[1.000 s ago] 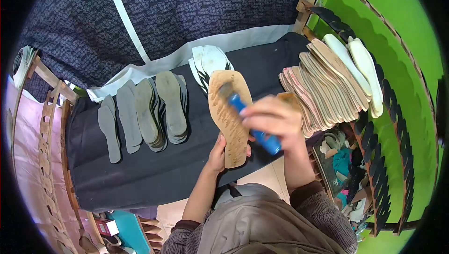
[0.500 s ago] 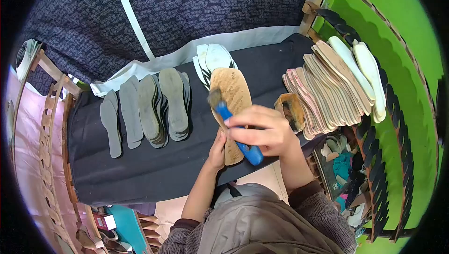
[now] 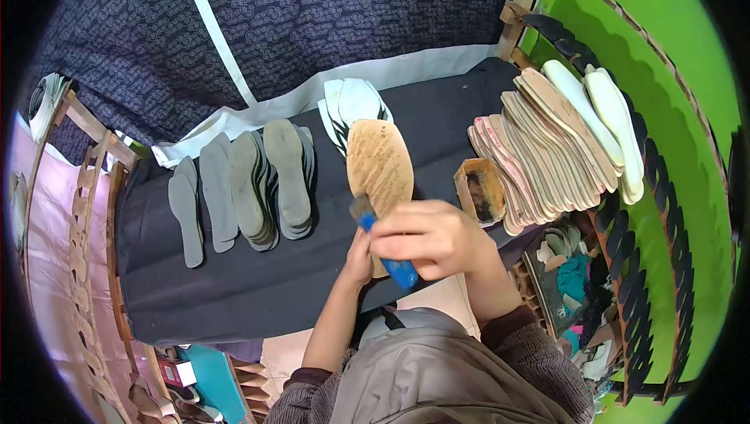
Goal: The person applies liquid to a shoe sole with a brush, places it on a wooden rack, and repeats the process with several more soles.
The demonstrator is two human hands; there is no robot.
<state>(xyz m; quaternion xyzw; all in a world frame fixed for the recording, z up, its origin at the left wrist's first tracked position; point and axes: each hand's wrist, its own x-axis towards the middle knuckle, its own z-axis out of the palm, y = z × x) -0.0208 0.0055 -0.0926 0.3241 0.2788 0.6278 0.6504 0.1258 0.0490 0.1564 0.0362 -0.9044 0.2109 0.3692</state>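
My right hand (image 3: 430, 238) is closed around a brush (image 3: 401, 271) with a blue handle. Its dark bristles rest on or just over the middle of a tan insole (image 3: 380, 160), whose surface shows streaks and dark specks. By its left edge, my left hand (image 3: 358, 258) holds that insole, the fingers partly hidden behind it and my right hand. Just beyond the insole's top end lie white sole pieces (image 3: 359, 100). An open wooden container (image 3: 480, 191), dark and stained inside, stands to the right of my right hand.
Stacks of grey insoles (image 3: 251, 189) lie on the left of the black-covered table (image 3: 211, 299). A long row of tan and pinkish insoles (image 3: 547, 150) and white ones fills the right end. Wooden racks (image 3: 94, 123) flank both sides; dark soles hang at right.
My right hand and the brush have moved down along the insole, from its upper left part to its middle. The insole has shifted slightly left and down in view.
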